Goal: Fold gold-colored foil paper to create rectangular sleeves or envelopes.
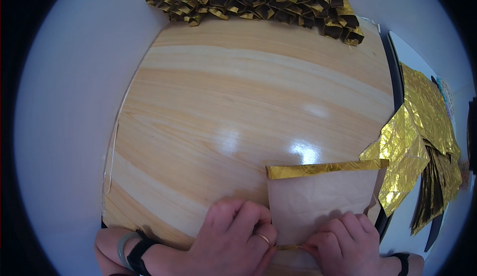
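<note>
A sheet of gold foil paper (318, 194) lies on the wood-grain table with its plain brownish back facing up. Its far edge is folded over into a gold strip. At the near edge, a short bit of gold shows between my two hands. My left hand (236, 236), with a ring on one finger, pinches that edge at the left corner. A little to the right, my right hand (345, 243) grips the same edge with thumb and curled fingers. Both hands partly cover the near edge, so its fold is mostly hidden.
A pile of folded gold paper tubes (263, 0) is stacked at the table's far side. Flat gold sheets (427, 107) lie fanned on a white surface at the right, some overlapping the table (223, 97) edge. A pale wall (69, 112) rises along the left.
</note>
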A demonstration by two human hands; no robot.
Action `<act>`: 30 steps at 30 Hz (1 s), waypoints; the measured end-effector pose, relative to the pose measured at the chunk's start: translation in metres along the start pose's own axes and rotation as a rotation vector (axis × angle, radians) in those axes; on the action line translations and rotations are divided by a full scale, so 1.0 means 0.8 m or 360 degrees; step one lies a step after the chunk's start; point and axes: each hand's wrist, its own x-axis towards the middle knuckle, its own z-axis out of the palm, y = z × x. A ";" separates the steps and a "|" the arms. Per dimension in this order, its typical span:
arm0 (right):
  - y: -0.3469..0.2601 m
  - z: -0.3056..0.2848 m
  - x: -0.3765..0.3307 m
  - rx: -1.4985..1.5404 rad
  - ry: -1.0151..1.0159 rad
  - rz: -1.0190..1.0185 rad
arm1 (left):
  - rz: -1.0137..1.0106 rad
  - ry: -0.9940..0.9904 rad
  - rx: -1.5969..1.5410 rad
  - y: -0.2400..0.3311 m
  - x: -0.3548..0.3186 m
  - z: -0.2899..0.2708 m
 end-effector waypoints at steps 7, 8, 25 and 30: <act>0.002 0.000 0.000 -0.0009 -0.0019 -0.0012 | -0.0126 -0.0045 -0.0180 -0.009 -0.002 0.003; 0.002 0.000 0.000 -0.0011 -0.0015 -0.0013 | -0.0066 -0.0004 -0.0134 -0.014 -0.005 0.007; 0.005 -0.001 -0.003 -0.0082 -0.0087 0.0056 | 0.0736 -0.0006 0.0739 -0.006 -0.033 0.004; 0.016 -0.004 -0.013 -0.0071 0.0012 0.0061 | 0.1075 -0.0266 0.1080 0.000 -0.018 -0.021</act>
